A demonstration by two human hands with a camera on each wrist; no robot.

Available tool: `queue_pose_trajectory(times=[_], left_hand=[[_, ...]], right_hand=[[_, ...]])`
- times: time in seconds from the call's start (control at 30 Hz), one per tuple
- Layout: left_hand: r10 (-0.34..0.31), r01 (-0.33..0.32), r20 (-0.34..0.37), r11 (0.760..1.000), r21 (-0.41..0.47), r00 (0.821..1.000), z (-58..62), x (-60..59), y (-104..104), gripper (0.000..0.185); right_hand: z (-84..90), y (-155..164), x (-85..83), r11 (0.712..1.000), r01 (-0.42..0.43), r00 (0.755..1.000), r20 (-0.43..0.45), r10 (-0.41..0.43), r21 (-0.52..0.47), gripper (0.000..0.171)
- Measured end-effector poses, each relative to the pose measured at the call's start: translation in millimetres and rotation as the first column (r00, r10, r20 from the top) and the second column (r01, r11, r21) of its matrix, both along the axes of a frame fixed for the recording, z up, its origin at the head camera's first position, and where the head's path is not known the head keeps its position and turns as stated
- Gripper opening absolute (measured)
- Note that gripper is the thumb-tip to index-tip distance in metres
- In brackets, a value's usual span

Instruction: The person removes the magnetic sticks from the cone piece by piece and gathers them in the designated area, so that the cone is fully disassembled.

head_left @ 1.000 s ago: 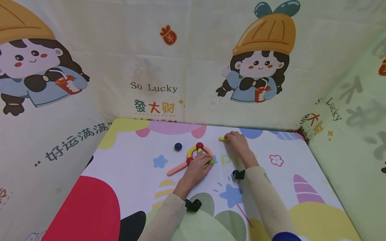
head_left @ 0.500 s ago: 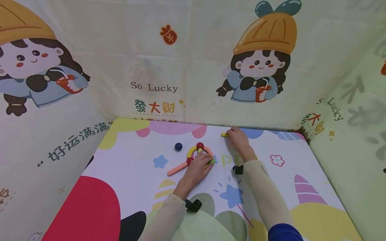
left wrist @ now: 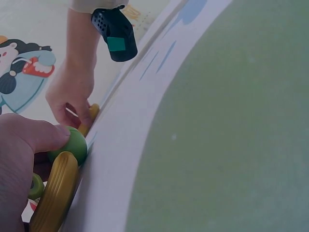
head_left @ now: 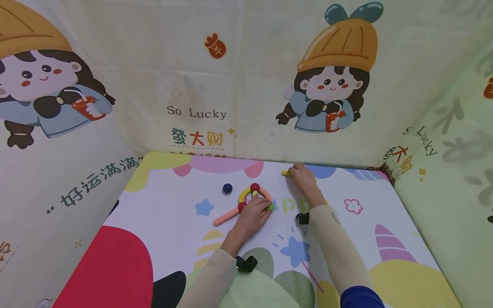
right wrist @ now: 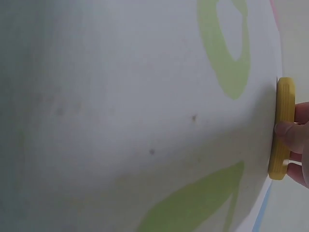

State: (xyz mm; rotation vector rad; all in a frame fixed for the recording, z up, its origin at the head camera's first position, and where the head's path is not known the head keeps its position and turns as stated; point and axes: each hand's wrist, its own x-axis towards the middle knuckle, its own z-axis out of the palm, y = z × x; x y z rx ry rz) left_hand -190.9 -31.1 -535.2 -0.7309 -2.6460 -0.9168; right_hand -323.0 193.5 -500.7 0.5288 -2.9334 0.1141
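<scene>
On the table lies a ring of curved sticks and balls, with a yellow curved stick (head_left: 242,195), a pink curved stick (head_left: 266,193) and two red balls, one at the top (head_left: 255,187). A straight pink stick (head_left: 225,216) juts out to the lower left. My left hand (head_left: 252,215) grips the ring's green ball (left wrist: 76,147), thumb on top; a yellow stick (left wrist: 59,191) adjoins it. The hand hides part of the ring. Further right and back, my right hand (head_left: 306,183) pinches a separate yellow stick (right wrist: 285,104) between thumb and fingers, at the table surface.
A dark blue ball (head_left: 227,188) lies left of the ring. The printed table (head_left: 165,192) meets a cloth wall (head_left: 254,141) behind and another at the right. Dark wrist cameras (head_left: 246,264) sit on both forearms.
My right hand has shifted slightly back and to the right with the yellow stick, then stayed nearly still. The left hand and the ring have kept their place.
</scene>
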Motion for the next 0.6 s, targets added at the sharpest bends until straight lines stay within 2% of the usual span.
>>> queue_pose_trajectory(times=[0.23,0.6], left_hand=[[0.003,-0.003,-0.003,1.000,-0.005,1.000,-0.9,0.0,-0.5,0.039],[0.006,-0.006,0.006,1.000,0.012,1.000,-3.7,-0.6,0.4,0.039]], right_hand=[[-2.0,-1.5,0.9,1.000,0.006,1.000,-0.002,-0.006,0.016,0.025],[-4.2,0.5,3.0,1.000,-0.011,0.999,-0.032,0.010,-0.011,0.024]])
